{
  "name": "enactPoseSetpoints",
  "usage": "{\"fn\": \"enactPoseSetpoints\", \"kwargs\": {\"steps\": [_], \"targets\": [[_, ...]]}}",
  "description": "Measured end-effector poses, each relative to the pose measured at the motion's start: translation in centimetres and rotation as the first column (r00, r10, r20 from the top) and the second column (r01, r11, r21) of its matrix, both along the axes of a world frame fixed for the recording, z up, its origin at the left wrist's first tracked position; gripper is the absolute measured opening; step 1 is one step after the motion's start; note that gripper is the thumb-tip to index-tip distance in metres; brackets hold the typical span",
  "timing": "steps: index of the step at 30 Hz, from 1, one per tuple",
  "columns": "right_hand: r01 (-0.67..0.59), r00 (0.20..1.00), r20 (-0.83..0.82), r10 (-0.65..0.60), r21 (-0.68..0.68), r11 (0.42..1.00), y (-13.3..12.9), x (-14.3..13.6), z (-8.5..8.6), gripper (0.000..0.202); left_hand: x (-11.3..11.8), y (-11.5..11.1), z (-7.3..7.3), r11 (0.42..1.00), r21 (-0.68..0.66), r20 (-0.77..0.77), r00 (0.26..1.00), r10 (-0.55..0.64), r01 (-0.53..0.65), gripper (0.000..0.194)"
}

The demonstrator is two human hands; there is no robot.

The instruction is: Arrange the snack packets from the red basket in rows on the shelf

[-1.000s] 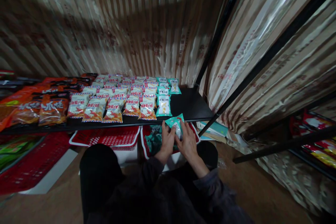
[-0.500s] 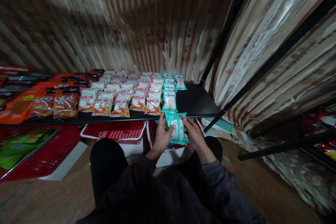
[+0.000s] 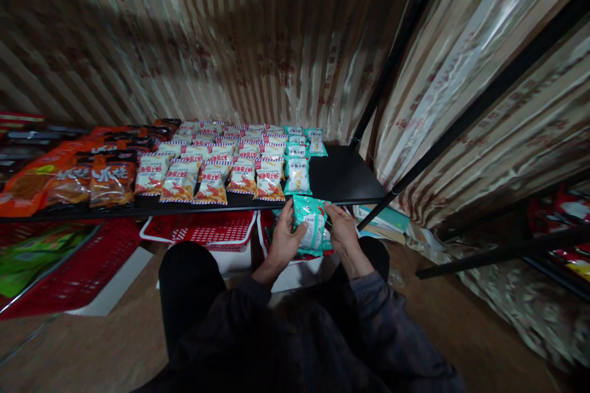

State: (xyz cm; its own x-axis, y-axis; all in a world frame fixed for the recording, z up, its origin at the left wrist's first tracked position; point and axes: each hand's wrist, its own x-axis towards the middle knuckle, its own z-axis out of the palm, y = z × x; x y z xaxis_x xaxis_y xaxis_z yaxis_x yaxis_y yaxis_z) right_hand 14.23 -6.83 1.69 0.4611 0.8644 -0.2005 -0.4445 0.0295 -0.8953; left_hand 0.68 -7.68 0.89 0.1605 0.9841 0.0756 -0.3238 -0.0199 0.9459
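A teal snack bag (image 3: 311, 225) is held between my two hands, just in front of the shelf's front edge and over a red basket. My left hand (image 3: 284, 238) grips its left side, thumb across the front. On the right side, my right hand (image 3: 343, 234) pinches the bag near its upper corner. Beyond it, matching teal bags (image 3: 297, 174) lie in a column on the black shelf (image 3: 343, 179), with another bag (image 3: 316, 142) at the back right. White and orange snack bags (image 3: 212, 182) fill rows to their left.
Orange-and-black packets (image 3: 112, 179) lie farther left on the shelf. Below are a red basket (image 3: 203, 228) and another red basket (image 3: 59, 285) with green packets. Black posts (image 3: 442, 129) slant up at the right, before striped plastic sheeting (image 3: 258, 31).
The teal bag has turned slightly in my hands, its face now angled a little differently. My right hand has shifted slightly along its right side. The bags on the shelf stay put.
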Motion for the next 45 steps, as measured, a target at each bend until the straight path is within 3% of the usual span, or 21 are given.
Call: {"fn": "enactPoseSetpoints", "kwargs": {"steps": [5, 8, 13, 19, 22, 28, 34, 38, 45], "targets": [[-0.007, 0.998, 0.060, 0.007, -0.002, 1.000, -0.1, -0.4, -0.1, 0.033, -0.6, 0.4, 1.4, 0.996, -0.081, 0.069, 0.997, -0.018, 0.023, 0.051], [-0.040, 0.995, 0.091, 0.040, -0.001, 0.999, -0.3, -0.5, -0.2, 0.032, -0.8, 0.9, 2.1, 0.992, -0.125, 0.064, 0.997, 0.037, -0.029, 0.034], [-0.024, 0.992, 0.127, 0.023, 0.007, 1.000, -0.6, -0.9, -0.2, 0.033, -0.7, 1.2, 2.0, 0.961, -0.176, -0.012, 0.977, 0.213, -0.212, 0.031], [0.050, 0.992, 0.117, -0.051, 0.014, 0.999, -0.6, -1.6, -0.3, 0.035, -0.4, 1.5, 1.7, 0.947, -0.194, -0.008, 0.966, 0.259, -0.256, 0.029], [0.111, 0.986, 0.121, -0.111, 0.002, 0.994, -0.3, -1.5, -0.5, 0.034, -0.6, 1.6, 1.8, 0.958, -0.197, -0.038, 0.978, 0.204, -0.207, 0.028], [0.220, 0.963, 0.157, -0.218, 0.007, 0.976, 1.0, -0.4, -1.0, 0.032, -1.2, 0.6, 1.3, 0.961, -0.256, 0.018, 0.994, -0.105, 0.106, 0.049], [0.212, 0.966, 0.151, -0.210, -0.003, 0.977, 2.0, 0.2, -1.9, 0.032, -0.8, -0.3, -0.2, 0.956, -0.225, 0.066, 0.982, -0.176, 0.186, 0.054], [0.188, 0.971, 0.146, -0.189, 0.018, 0.982, 2.4, 0.3, -2.5, 0.032, -0.6, -0.6, -0.8, 0.956, -0.237, 0.106, 0.983, -0.149, 0.171, 0.051], [0.206, 0.970, 0.129, -0.206, 0.011, 0.978, 2.7, 0.3, -2.1, 0.027, -0.4, -1.0, -1.6, 0.953, -0.303, 0.072, 0.997, 0.036, -0.012, 0.044]]}}
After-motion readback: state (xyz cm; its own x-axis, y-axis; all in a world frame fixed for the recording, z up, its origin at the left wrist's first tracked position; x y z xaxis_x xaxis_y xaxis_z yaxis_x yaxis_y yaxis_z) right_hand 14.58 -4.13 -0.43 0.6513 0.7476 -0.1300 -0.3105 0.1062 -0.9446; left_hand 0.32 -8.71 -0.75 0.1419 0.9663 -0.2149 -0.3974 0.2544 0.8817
